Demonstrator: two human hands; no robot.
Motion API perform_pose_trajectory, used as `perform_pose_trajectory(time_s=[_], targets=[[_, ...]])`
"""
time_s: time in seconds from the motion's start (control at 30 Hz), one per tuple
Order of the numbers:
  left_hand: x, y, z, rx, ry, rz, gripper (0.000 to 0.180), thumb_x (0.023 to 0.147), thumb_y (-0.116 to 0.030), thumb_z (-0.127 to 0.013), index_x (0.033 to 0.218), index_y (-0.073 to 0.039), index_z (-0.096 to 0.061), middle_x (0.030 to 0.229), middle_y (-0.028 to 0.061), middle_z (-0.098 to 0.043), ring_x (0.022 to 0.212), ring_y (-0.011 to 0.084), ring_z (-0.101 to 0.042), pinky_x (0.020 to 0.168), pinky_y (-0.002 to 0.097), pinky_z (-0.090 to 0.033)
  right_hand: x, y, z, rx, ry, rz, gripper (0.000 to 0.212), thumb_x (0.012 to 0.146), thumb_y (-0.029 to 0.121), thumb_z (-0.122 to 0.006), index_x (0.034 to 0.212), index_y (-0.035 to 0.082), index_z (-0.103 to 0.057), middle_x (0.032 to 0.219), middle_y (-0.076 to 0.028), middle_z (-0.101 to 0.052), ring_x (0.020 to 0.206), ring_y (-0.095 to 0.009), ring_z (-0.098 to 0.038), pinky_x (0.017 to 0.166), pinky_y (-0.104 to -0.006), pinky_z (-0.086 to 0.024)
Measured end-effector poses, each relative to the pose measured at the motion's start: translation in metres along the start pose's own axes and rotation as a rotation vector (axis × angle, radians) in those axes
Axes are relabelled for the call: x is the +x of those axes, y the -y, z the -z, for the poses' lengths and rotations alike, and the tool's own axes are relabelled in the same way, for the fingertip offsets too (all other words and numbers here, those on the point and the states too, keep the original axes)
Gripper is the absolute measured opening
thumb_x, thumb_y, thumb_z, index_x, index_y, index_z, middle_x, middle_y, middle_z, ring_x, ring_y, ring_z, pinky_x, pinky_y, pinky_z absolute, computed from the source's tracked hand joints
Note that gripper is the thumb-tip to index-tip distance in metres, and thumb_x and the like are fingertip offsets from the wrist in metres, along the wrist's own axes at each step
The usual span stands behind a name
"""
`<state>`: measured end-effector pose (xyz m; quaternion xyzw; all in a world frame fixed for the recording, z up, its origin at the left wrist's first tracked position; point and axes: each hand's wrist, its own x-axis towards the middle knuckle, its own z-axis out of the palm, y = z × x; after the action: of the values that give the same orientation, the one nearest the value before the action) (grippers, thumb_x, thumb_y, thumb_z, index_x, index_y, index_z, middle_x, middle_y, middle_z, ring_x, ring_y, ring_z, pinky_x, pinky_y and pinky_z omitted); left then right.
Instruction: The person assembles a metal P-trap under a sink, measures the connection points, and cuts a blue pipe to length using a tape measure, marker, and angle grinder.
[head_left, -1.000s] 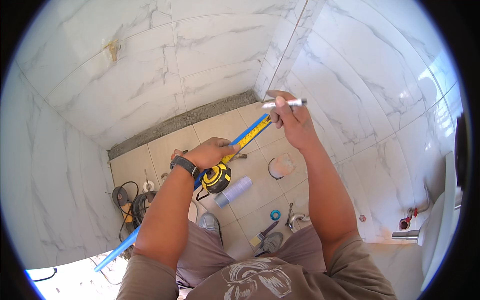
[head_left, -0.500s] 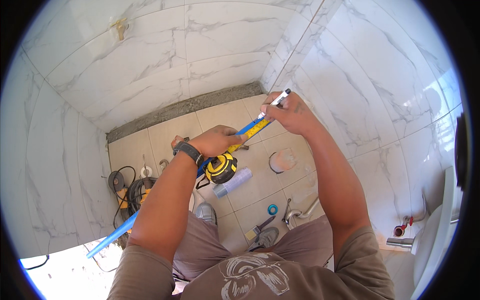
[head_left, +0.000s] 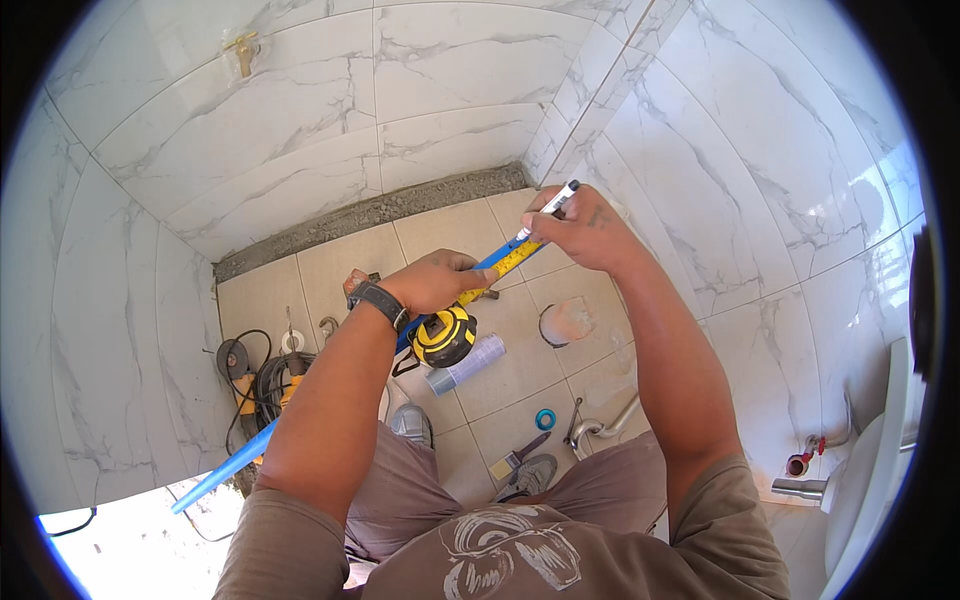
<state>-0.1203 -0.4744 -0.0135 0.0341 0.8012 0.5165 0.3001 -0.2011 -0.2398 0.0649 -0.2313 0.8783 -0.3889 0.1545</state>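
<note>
A long blue pipe [head_left: 225, 470] runs slantwise under my left forearm toward the far right. My left hand [head_left: 438, 283] closes around it and pins the yellow tape blade [head_left: 514, 258] along its side with the thumb. Below that hand hangs the black and yellow tape measure case [head_left: 443, 338]. Near the pipe's far end, my right hand [head_left: 585, 228] pinches a white marker [head_left: 556, 203], black end up, its tip down at the pipe beside the blade. The fingers partly hide the pipe's end.
Below the tape lies a grey cylinder with a pale label [head_left: 467, 364]. A round floor opening [head_left: 566, 322], teal ring [head_left: 545, 419], paintbrush [head_left: 519, 456] and chrome drain pipe [head_left: 606, 426] are to its right. An angle grinder [head_left: 235, 362] with cords lies left; a brass tap [head_left: 242, 52] juts from the wall.
</note>
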Motion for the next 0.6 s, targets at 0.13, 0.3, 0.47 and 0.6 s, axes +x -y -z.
perform_pose_trajectory(time_s=[0.13, 0.3, 0.47, 0.6], targets=[[-0.0006, -0.0005, -0.0002, 0.002, -0.013, -0.005, 0.067, 0.100, -0.058, -0.064, 0.132, 0.001, -0.069, 0.099, 0.0067, -0.067, 0.086, 0.0146, -0.057, 0.078, 0.0316, -0.047, 0.0002, 0.0005, -0.0006, -0.014, -0.003, -0.012, 0.031, 0.091, 0.031, -0.077, 0.091, 0.001, -0.074, 0.081, -0.007, -0.072, 0.077, -0.013, -0.064, 0.071, -0.0304, -0.051], [0.0010, 0.0015, -0.0004, 0.002, -0.019, -0.019, 0.066, 0.100, -0.059, -0.063, 0.130, 0.000, -0.070, 0.098, 0.0066, -0.067, 0.086, 0.0147, -0.057, 0.078, 0.0317, -0.047, 0.0026, -0.0002, -0.0012, -0.045, 0.001, -0.041, 0.031, 0.090, 0.031, -0.078, 0.092, 0.001, -0.074, 0.082, -0.006, -0.072, 0.077, -0.012, -0.063, 0.069, -0.0302, -0.049], [0.0028, 0.0029, 0.0002, -0.009, -0.020, -0.017, 0.065, 0.100, -0.058, -0.064, 0.129, 0.000, -0.070, 0.097, 0.0064, -0.067, 0.085, 0.0147, -0.057, 0.077, 0.0312, -0.047, 0.0037, 0.0000, -0.0025, -0.043, -0.010, -0.030, 0.029, 0.089, 0.031, -0.076, 0.091, 0.002, -0.075, 0.078, -0.006, -0.070, 0.072, -0.013, -0.061, 0.066, -0.0314, -0.048], [0.0027, 0.0028, 0.0013, -0.006, -0.018, -0.014, 0.065, 0.101, -0.058, -0.064, 0.129, 0.000, -0.070, 0.096, 0.0055, -0.066, 0.084, 0.0144, -0.056, 0.077, 0.0312, -0.047, 0.0026, -0.0008, -0.0049, -0.043, -0.042, -0.001, 0.029, 0.089, 0.031, -0.073, 0.089, 0.003, -0.077, 0.070, -0.006, -0.066, 0.064, -0.015, -0.057, 0.061, -0.0343, -0.045]])
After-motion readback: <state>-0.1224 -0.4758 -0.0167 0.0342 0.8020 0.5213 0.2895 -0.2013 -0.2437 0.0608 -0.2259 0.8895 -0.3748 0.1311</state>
